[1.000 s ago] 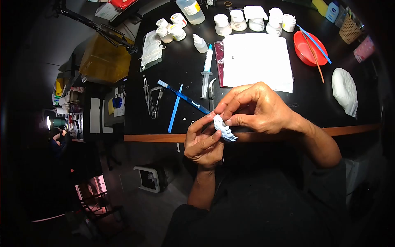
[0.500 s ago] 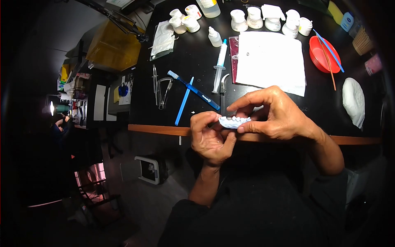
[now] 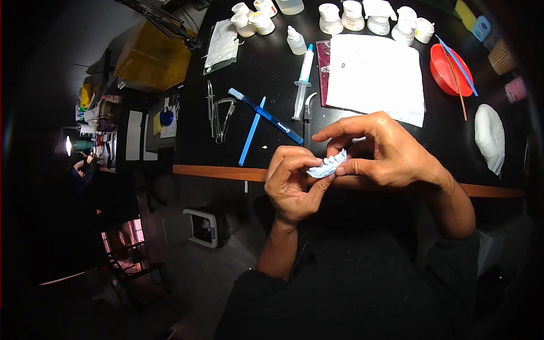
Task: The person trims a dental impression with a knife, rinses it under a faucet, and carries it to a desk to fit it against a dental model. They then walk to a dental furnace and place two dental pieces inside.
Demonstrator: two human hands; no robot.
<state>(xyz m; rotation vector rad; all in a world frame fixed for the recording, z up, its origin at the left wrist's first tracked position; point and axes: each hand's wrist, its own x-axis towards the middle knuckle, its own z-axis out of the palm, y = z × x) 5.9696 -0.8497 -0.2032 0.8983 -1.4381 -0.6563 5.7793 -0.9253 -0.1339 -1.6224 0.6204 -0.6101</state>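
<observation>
Between my two hands, just above the table's front edge, is a pale blue-white dental model with a row of teeth on top. My left hand pinches its left end between thumb and fingers. The right end sits in the grip of my right hand, thumb in front and the index finger stretched out over it. Beyond my hands lie a blue toothbrush, a blue stick, a syringe and a tool with a curved metal tip.
A white sheet lies over a dark red pad. On the right are a red bowl with sticks across it and a white wad. Several white jars line the back. Tweezers and calipers lie left.
The dental model has tilted, its right end now higher, and my left fingers have closed further over its left end. The view has shifted slightly.
</observation>
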